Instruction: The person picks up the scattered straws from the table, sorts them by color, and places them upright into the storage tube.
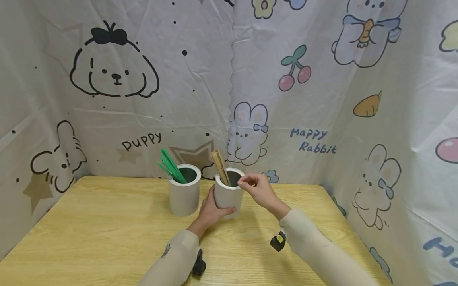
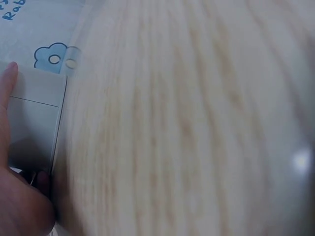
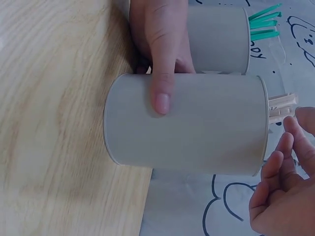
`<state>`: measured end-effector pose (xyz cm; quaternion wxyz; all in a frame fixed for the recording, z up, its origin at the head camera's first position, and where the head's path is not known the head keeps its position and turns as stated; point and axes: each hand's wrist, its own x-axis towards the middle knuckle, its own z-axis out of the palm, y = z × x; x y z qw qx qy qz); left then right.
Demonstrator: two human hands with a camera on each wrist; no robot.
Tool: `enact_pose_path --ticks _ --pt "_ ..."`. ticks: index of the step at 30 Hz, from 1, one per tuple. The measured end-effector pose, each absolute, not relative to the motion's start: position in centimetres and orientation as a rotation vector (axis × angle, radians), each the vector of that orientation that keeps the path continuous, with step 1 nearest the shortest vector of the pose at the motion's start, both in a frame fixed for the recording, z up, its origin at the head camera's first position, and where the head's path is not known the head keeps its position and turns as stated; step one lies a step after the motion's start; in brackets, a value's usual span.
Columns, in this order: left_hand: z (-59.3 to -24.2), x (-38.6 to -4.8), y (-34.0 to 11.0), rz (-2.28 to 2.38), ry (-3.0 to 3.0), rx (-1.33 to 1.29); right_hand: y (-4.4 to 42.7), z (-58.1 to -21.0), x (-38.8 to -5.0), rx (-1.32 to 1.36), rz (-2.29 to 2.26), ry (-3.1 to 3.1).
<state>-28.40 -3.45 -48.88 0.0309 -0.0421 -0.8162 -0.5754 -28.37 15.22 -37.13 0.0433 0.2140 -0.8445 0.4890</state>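
Note:
My left hand [image 1: 211, 210] grips a pale grey cylindrical holder [image 1: 228, 196] from its left side, with the thumb lying across its front. Several thin tan sticks [image 1: 220, 167] stand in the holder, leaning left. At the right of the rim, my right hand [image 1: 259, 191] has its thumb and forefinger brought together. In the right wrist view, the right hand's fingertips [image 3: 289, 123] are close to the tan stick ends; whether anything is pinched is unclear. The left wrist view shows part of the left hand [image 2: 22, 196] against the holder [image 2: 34, 118].
A second pale holder [image 1: 184, 196] stands just left of the gripped one, with several thin green sticks [image 1: 171, 167] in it. Both holders are near the back of the wooden table [image 1: 107, 230]. A printed cloth [image 1: 200, 99] hangs behind and at the sides.

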Motion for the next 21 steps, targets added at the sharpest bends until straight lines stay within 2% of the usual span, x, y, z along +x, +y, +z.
enact_pose_path --ticks 12,21 --pt "-48.5 -28.7 -3.6 -1.876 -2.402 -0.291 15.7 -37.7 -28.1 0.668 1.518 -2.615" --pt "-48.3 -28.6 -5.0 -1.873 -2.471 -0.267 16.3 -37.8 -27.9 0.719 1.543 -2.612"
